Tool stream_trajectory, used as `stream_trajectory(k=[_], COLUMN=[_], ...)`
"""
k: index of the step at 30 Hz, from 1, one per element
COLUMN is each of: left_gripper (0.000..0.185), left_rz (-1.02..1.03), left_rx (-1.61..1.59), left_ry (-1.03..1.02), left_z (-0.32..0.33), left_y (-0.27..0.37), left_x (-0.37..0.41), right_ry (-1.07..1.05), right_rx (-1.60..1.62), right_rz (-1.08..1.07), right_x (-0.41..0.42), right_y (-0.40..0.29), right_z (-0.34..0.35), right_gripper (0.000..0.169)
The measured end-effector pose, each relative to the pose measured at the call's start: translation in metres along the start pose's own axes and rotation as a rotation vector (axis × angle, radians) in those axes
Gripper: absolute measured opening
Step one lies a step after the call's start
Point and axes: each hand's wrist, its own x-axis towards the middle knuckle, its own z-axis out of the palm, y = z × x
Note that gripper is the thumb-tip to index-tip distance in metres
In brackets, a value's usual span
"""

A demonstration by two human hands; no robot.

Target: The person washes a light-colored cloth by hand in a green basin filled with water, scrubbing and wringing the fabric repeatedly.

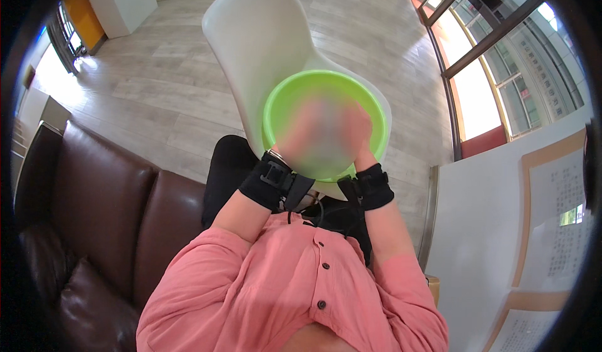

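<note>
A light-green plastic basin (pixel 269 121) rests on the seat of a white moulded chair (pixel 258 27) in front of my knees. Above the basin, a blurred grey thing (pixel 325 152) overlaps part of its near rim; its kind cannot be made out. My left hand (pixel 301 128) is at the left side of this grey thing and my right hand (pixel 357 128) at its right side, both seeming to hold it. Blurring hides the fingers and exact grip. Each wrist wears a black strap, and what lies inside the basin is mostly hidden.
A brown leather sofa (pixel 101 201) stands to my left. Grey wood-look flooring (pixel 160 88) surrounds the chair. At right are a white wall panel (pixel 475 220) with framed sheets bearing writing, and glazed doors (pixel 475 88) farther off. A white block (pixel 120 4) stands at far left.
</note>
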Motion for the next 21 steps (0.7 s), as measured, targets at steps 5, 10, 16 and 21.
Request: stream_trajectory(k=[5, 10, 16, 21], left_gripper=[0.032, 0.035, 0.038, 0.04], left_rz=[0.049, 0.312, 0.09, 0.053], left_rx=[-0.164, 0.526, -0.469, -0.302], left_ry=[-0.014, 0.102, -0.122, 0.23], left_z=[0.01, 0.013, 0.024, 0.037], left_y=[0.018, 0.011, 0.025, 0.051], left_x=[-0.004, -0.003, 0.003, 0.001], right_ry=[-0.141, -0.039, -0.019, 0.082], right_rx=[0.169, 0.261, 0.382, 0.69], right_rz=[0.123, -0.042, 0.019, 0.363], right_x=[-0.011, -0.012, -0.007, -0.002], right_y=[-0.013, -0.013, 0.011, 0.019], right_z=[-0.025, -0.023, 0.006, -0.02], right_gripper=[0.03, 0.027, 0.022, 0.029])
